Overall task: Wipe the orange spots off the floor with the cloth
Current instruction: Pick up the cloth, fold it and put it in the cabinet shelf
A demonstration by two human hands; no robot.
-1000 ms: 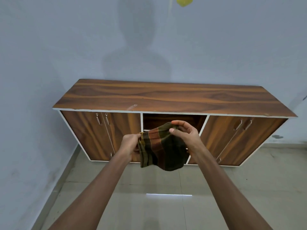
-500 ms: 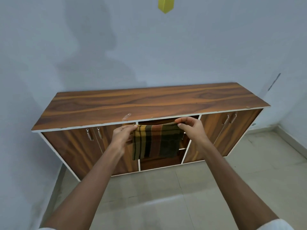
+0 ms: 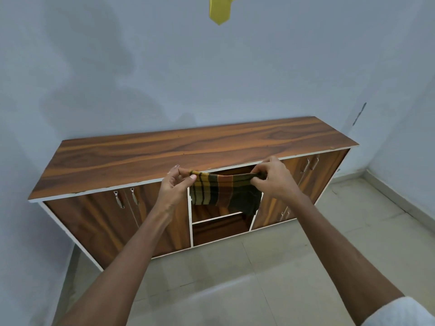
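A striped cloth (image 3: pixel 223 192) in orange, yellow and dark green hangs stretched between my two hands at chest height, in front of the cabinet's middle opening. My left hand (image 3: pixel 175 187) pinches its left top corner between thumb and fingers. My right hand (image 3: pixel 274 178) grips the bunched right top corner. The beige tiled floor (image 3: pixel 235 278) lies below my arms; no orange spots show on the part in view.
A long wooden cabinet (image 3: pixel 179 154) stands against the pale blue wall, with closed doors at both sides and open shelves (image 3: pixel 217 218) in the middle. A yellow object (image 3: pixel 219 9) hangs at the top edge. A floor skirting runs along the right wall.
The cloth went from drooping and bunched to pulled out flat between my hands, which have moved apart. My view has swung left and upward, so the cabinet now sits tilted and lower right.
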